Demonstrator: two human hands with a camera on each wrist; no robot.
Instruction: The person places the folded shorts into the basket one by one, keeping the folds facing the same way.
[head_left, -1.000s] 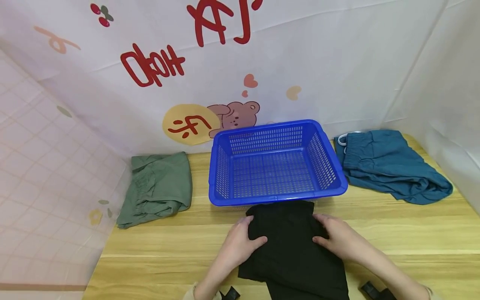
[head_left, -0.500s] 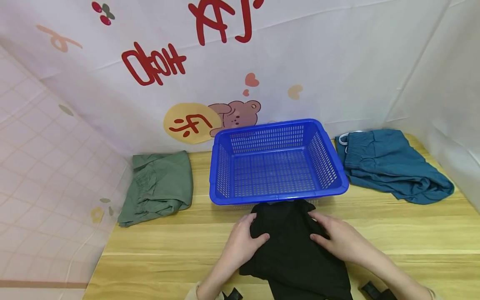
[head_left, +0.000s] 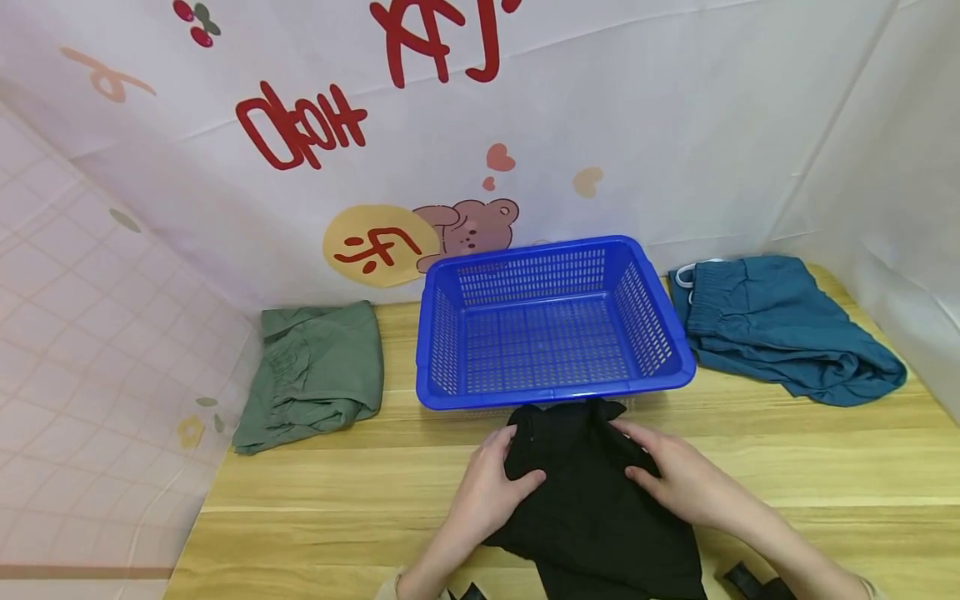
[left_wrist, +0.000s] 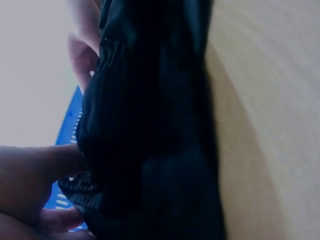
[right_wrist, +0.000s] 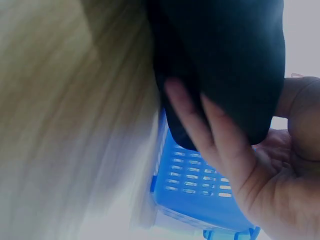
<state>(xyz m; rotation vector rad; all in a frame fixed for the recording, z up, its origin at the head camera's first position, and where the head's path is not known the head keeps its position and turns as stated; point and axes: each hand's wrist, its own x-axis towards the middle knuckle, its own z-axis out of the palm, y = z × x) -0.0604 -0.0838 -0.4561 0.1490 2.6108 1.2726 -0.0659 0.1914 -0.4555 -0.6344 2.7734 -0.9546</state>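
Note:
Black pants (head_left: pixel 585 492) lie folded on the table in front of the blue basket, their far edge at its near side. Gathered, elastic-like cloth of the pants (left_wrist: pixel 90 192) shows in the left wrist view. My left hand (head_left: pixel 491 483) grips their left edge, thumb on top. At the right edge my right hand (head_left: pixel 675 471) holds the cloth, thumb above. In the right wrist view, two fingers (right_wrist: pixel 220 130) of that hand lie against the underside of the pants. The near end of the pants runs out of the head view.
The blue plastic basket (head_left: pixel 555 393) stands at the back middle with nothing in it. Folded green pants (head_left: pixel 322 367) lie to its left, folded teal pants (head_left: pixel 772 325) with a white drawstring to its right. A printed white cloth (head_left: pixel 660 108) hangs behind the wooden table (head_left: pixel 337 517).
The far edge of the black pants has drawn narrower and bunched up at its corners. My left hand has shifted slightly right, the two hands now a bit closer together.

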